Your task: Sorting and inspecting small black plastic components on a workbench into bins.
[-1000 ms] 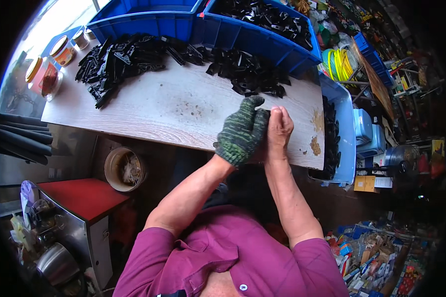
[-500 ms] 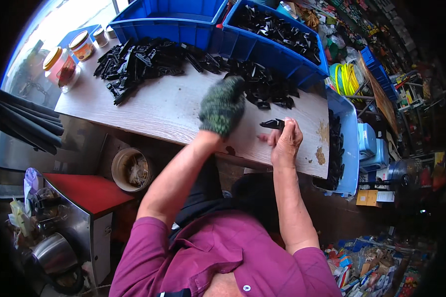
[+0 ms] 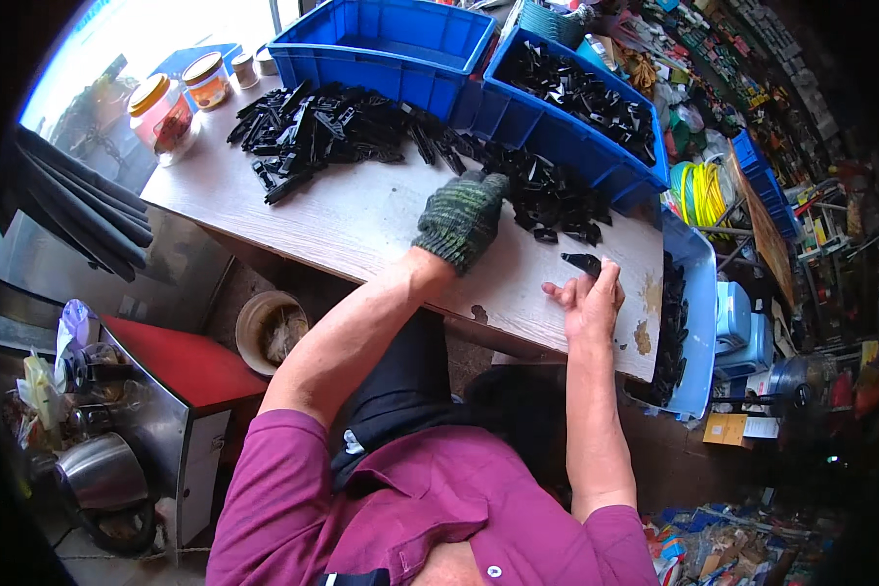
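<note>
My left hand [image 3: 461, 221], in a dark green knitted glove, is at the near edge of a pile of small black plastic parts [image 3: 555, 201]. Its fingers curl down and in, and their tips are hidden, so whatever they hold does not show. To its right my bare right hand [image 3: 592, 301] is closed on one black plastic part [image 3: 582, 263], pinched between thumb and finger just above the table [image 3: 361, 220]. The part's pointed end sticks out to the left. Farther left lies another heap of longer black plastic parts [image 3: 327, 132].
Behind the heaps stand a blue crate [image 3: 371, 73] and a second blue crate [image 3: 566, 122] full of black parts. A light blue bin [image 3: 695, 322] sits off the table's right end. Jars [image 3: 161, 117] line the back left corner. Below are a bucket [image 3: 254, 332] and a red-topped cabinet [image 3: 171, 356].
The whole view has shifted, so the table appears farther right. In my right hand the black part has turned slightly. My gloved left hand stays beside the pile.
</note>
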`<action>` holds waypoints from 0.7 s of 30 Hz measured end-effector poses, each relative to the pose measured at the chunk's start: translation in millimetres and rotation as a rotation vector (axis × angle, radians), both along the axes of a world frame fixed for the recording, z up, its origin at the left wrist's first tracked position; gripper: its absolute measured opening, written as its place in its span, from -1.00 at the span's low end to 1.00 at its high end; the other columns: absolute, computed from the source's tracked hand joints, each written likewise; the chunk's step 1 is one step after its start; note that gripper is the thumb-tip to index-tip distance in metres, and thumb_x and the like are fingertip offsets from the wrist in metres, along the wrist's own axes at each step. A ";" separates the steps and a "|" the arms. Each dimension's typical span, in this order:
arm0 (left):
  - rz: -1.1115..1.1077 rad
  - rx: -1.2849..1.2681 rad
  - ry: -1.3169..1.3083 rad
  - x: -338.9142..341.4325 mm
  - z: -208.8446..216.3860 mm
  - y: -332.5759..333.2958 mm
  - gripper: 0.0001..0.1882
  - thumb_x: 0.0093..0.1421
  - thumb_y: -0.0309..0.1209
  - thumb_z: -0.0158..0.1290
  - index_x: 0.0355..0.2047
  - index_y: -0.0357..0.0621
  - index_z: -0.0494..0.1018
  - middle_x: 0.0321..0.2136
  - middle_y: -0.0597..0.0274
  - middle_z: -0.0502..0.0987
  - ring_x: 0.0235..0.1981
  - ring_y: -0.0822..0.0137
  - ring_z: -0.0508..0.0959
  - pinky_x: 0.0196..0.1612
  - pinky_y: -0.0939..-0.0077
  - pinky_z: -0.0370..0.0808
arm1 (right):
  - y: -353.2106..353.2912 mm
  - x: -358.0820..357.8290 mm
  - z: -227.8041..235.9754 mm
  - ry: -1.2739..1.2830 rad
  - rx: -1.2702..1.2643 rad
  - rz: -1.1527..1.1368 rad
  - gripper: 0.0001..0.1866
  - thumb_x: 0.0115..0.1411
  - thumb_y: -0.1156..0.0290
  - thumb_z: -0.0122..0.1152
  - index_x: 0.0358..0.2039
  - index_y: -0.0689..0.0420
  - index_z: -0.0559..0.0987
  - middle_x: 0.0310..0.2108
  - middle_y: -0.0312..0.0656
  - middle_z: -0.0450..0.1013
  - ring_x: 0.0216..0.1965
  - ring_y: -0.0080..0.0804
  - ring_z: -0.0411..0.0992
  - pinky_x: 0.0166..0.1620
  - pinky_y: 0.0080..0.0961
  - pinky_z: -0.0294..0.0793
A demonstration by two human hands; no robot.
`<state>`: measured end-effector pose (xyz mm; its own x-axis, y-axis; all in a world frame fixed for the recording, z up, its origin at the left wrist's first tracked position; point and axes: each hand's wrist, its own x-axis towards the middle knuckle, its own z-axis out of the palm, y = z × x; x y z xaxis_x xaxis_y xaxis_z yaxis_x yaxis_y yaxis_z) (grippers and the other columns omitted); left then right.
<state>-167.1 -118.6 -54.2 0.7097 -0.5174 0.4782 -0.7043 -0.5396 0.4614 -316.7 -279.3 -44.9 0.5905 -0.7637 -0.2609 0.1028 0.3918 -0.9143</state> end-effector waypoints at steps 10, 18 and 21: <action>-0.080 -0.814 0.927 -40.1 -1.4 15.1 -0.62 0.26 -0.36 0.12 0.05 -0.18 0.40 -0.27 0.16 0.58 -0.48 0.46 0.56 -0.46 0.56 0.48 | -62.1 -10.5 20.0 0.103 -0.116 -0.285 -0.66 0.17 0.13 0.20 -0.17 0.09 0.49 -0.82 -0.31 0.03 -0.71 -0.42 0.24 -0.42 0.06 0.63; -0.270 -0.875 0.988 -56.8 -6.4 -5.2 -0.50 0.26 -0.45 0.08 0.20 -0.14 0.24 -0.18 0.16 0.55 -0.52 0.46 0.52 -0.51 0.59 0.46 | 10.0 19.2 -0.1 0.077 -0.340 0.581 -0.66 0.22 0.24 0.28 -0.10 0.19 0.55 -0.72 -0.41 0.31 -0.83 -0.63 0.15 -0.68 -0.55 0.39; -0.319 -0.860 1.109 -54.7 -0.2 -0.7 -0.47 0.25 -0.49 0.07 0.22 -0.12 0.22 -0.13 0.16 0.54 -0.47 0.47 0.53 -0.51 0.59 0.46 | 15.3 20.4 6.0 0.097 -0.325 0.638 -0.56 0.21 0.22 0.32 -0.05 0.31 0.53 -0.69 -0.44 0.32 -0.81 -0.73 0.13 -0.69 -0.67 0.26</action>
